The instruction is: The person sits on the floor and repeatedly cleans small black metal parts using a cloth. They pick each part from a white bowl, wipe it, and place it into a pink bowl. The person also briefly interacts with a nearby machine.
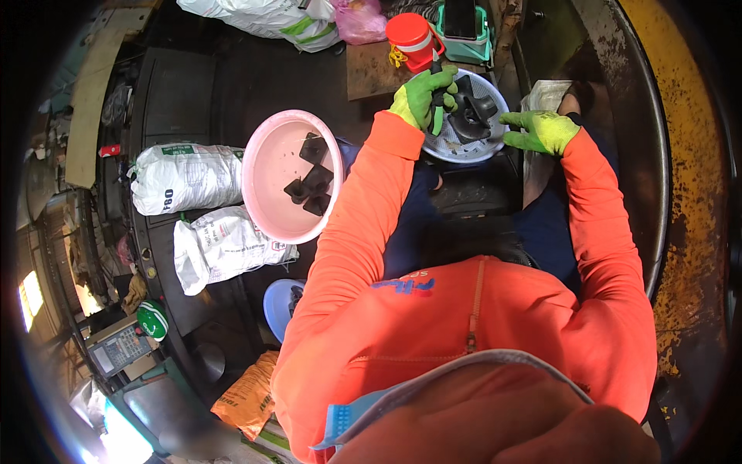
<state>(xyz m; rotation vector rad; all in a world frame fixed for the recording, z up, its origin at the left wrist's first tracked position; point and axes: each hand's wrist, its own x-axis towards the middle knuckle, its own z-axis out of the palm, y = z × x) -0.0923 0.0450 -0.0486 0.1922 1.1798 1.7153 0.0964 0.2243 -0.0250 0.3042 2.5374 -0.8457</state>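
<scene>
My left hand (421, 100), in a green-yellow glove, is closed around a pair of pliers (437, 122) over the left side of a pale blue basin (462, 159). The pliers' pointed tip sticks up past the fingers. Dark, curved moulded pieces (470, 112) lie inside the basin among small scraps. At the basin's right rim is my right hand (543, 131), gloved alike, with its fingers stretched toward the pieces and nothing visible in them.
A pink basin (255, 178) with several black pieces (315, 179) stands to the left. White sacks (185, 179) lie beyond it. A red jug (411, 40) and a teal container (466, 48) stand past the blue basin. A curved metal edge (657, 155) rises at right.
</scene>
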